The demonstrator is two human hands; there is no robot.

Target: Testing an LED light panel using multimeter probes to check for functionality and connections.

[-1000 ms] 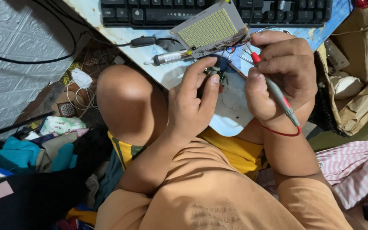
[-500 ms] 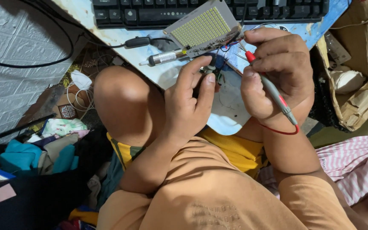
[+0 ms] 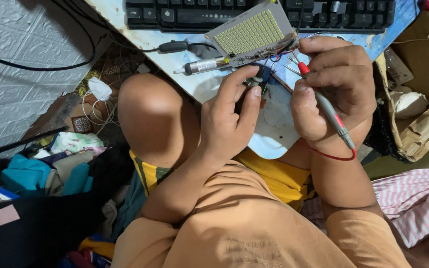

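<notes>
Left hand pinches a small dark component; right hand grips a red-tipped probe near the tabletop's front edge. The LED panel, likely light and fragile, is best taken by its rim.

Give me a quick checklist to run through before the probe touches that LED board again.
1. Right hand grips the red probe: ok.
2. Left hand pinches a small dark part: ok.
3. Probe tip contact point: cannot tell, hidden by fingers.
4. LED board lies flat: not ok, it leans on the keyboard.
5. Soldering iron lies apart from both hands: ok.
</notes>
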